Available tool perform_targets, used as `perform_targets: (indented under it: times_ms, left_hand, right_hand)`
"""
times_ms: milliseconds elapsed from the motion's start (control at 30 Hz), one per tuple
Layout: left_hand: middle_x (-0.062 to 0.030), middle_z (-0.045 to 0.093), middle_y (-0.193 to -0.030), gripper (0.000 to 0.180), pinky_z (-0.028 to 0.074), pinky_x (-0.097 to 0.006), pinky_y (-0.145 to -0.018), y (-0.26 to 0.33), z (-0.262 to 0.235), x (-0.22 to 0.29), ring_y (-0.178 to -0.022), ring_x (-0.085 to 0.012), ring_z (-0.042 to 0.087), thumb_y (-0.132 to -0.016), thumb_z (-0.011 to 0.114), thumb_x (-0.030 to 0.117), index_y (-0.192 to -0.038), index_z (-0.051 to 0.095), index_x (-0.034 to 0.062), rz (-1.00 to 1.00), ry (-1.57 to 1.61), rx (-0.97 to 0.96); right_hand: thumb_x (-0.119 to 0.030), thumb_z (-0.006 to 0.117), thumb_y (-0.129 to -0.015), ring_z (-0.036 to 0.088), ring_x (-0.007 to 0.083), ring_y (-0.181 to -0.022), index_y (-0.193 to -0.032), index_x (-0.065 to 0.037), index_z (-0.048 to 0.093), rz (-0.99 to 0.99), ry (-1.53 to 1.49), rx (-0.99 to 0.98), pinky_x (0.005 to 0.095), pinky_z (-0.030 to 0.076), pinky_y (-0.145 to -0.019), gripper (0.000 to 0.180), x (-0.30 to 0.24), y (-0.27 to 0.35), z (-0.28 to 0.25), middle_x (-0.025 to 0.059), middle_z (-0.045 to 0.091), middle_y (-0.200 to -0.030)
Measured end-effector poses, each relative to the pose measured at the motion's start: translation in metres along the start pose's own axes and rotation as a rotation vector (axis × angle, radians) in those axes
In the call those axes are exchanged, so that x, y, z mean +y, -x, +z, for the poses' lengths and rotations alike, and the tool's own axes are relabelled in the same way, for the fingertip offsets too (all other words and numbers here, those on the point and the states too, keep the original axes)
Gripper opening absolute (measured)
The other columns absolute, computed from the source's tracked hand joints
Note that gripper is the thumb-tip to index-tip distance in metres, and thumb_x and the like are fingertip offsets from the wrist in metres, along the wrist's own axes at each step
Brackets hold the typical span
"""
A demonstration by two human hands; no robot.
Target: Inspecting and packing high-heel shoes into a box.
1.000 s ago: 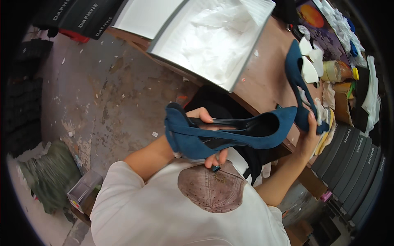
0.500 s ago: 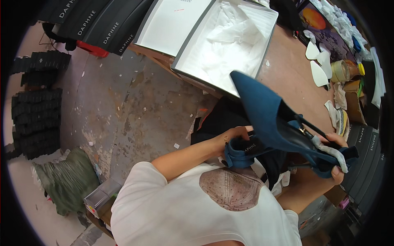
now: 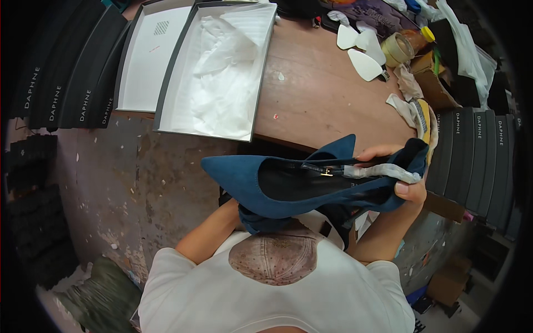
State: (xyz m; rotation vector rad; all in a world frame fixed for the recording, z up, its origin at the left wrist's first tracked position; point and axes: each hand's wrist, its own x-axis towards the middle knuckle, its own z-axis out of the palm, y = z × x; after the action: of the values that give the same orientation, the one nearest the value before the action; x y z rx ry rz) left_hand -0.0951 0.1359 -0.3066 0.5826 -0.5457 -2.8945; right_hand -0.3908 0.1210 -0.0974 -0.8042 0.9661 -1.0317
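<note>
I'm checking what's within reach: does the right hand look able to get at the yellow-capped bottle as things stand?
Probably not: the right hand is taken up gripping the back end of a blue shoe, and a jar sits close beside the bottle.

On your worktop [image 3: 316, 94], upper R, you've got white card pieces [image 3: 365, 65] nr a yellow-capped bottle [image 3: 413, 40]. A cardboard box [image 3: 436, 91] sits close by, white plastic bag [image 3: 465, 50] next to it. Dk grey boxes [image 3: 477, 150] line your R; green bundle [image 3: 100, 294] btm L, nr scuffed floor [image 3: 111, 177].
</note>
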Motion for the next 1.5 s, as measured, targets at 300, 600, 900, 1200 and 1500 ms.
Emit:
perform_targets:
  times_ms: [300,600,900,1200,1500]
  left_hand:
    - [-0.0188,0.056,-0.120,0.041,0.051,-0.033,-0.092,-0.006,0.006,0.008,-0.104,-0.0267,0.059,-0.098,0.038,0.026,-0.124,0.047,-0.0043,-0.173,0.278,0.284]
    - [-0.0144,0.058,-0.118,0.034,0.051,-0.030,-0.087,-0.024,0.004,0.001,-0.102,-0.0214,0.060,-0.097,0.045,0.018,-0.123,0.049,-0.0022,-0.035,0.092,0.194]
    - [-0.0127,0.058,-0.117,0.032,0.050,-0.028,-0.084,-0.049,0.019,0.011,-0.101,-0.0187,0.060,-0.096,0.047,0.015,-0.124,0.050,-0.0010,0.084,-0.153,0.204]
    - [-0.0063,0.060,-0.110,0.039,0.047,-0.023,-0.074,-0.027,0.073,0.073,-0.096,-0.0098,0.058,-0.093,0.053,0.007,-0.131,0.047,0.0035,0.082,-0.390,0.376]
    - [-0.0124,0.053,-0.099,0.090,0.047,-0.033,-0.076,-0.057,0.077,0.057,-0.079,-0.0234,0.057,-0.081,0.037,0.073,-0.147,0.017,0.0150,0.286,0.356,-0.261]
  right_hand:
    - [-0.023,0.070,-0.060,0.063,0.0257,-0.094,-0.112,0.019,0.051,0.027,-0.039,-0.011,0.0323,0.049,-0.087,0.070,0.007,0.004,-0.015,0.0257,0.060,-0.105]
    - [-0.027,0.069,-0.056,0.063,0.0294,-0.096,-0.112,0.019,0.049,-0.046,-0.041,0.135,0.0345,0.050,-0.088,0.075,0.007,0.019,-0.028,0.0270,0.059,-0.106]
    - [-0.033,0.068,-0.055,0.065,0.0323,-0.088,-0.110,0.019,0.049,-0.040,0.007,0.167,0.0378,0.053,-0.083,0.078,0.008,0.024,-0.034,0.0297,0.060,-0.100]
    - [-0.042,0.060,-0.062,0.067,0.0321,-0.074,-0.107,0.016,0.050,-0.198,0.030,0.397,0.0358,0.058,-0.064,0.074,0.018,0.024,-0.021,0.0311,0.061,-0.092]
    - [-0.053,0.050,-0.081,0.055,0.0195,-0.053,-0.122,-0.001,0.048,-0.176,-1.026,0.474,0.0219,0.038,-0.036,0.067,0.097,0.032,-0.010,0.0220,0.058,-0.110]
